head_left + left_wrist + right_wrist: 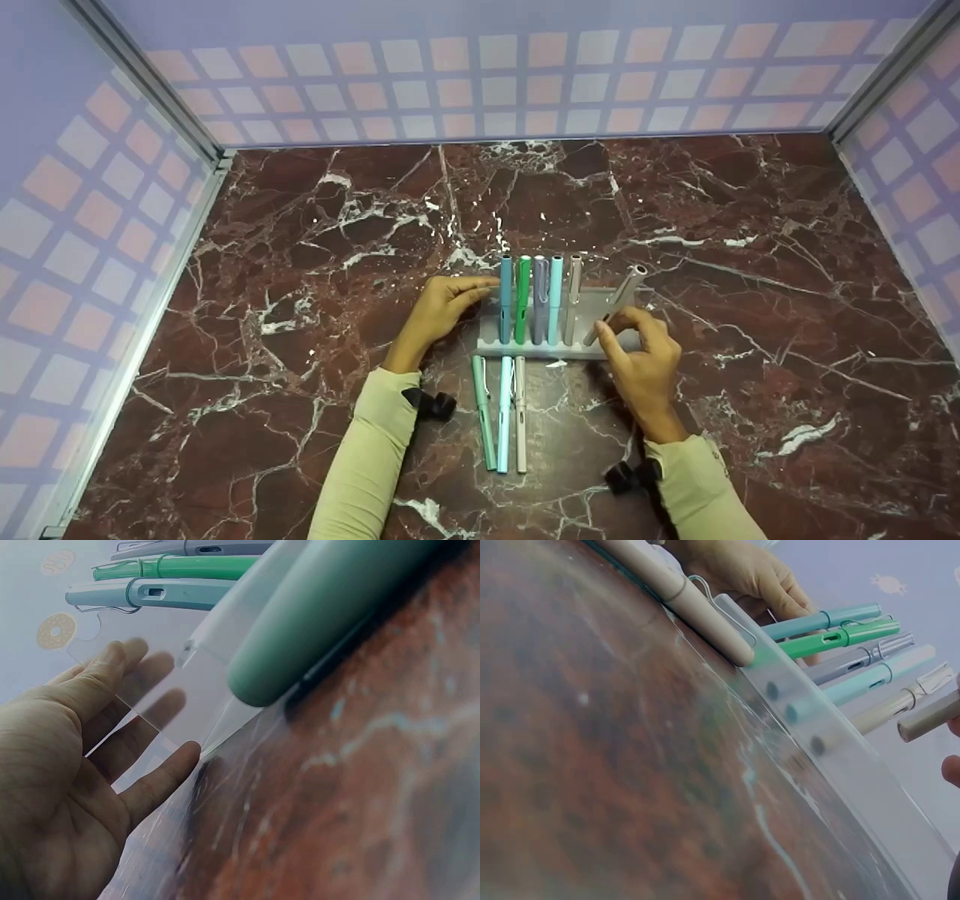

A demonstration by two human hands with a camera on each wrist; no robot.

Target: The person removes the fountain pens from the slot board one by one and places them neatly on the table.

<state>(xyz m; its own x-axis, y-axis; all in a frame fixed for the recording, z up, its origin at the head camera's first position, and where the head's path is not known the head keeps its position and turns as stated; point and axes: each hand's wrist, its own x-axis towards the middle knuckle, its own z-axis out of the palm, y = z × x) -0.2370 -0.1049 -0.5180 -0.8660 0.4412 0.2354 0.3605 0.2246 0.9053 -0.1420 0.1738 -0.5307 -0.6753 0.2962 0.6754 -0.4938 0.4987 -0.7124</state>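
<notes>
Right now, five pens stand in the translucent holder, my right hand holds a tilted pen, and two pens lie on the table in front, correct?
Not two: three pens lie on the table in front, as the head view shows: green, light blue and beige. The rest is right: five pens stand in the translucent holder, and your right hand holds a tilted pen.

A dark red-brown marbled table (787,352), veined in white and grey, carries a clear pen stand (540,352) set crosswise. On the bare stone just in front of the stand's near edge lie three pens side by side: a green pen (484,416), slightly slanted, a light blue pen (505,420) in the middle, and a taupe pen (521,424) on the right
</notes>
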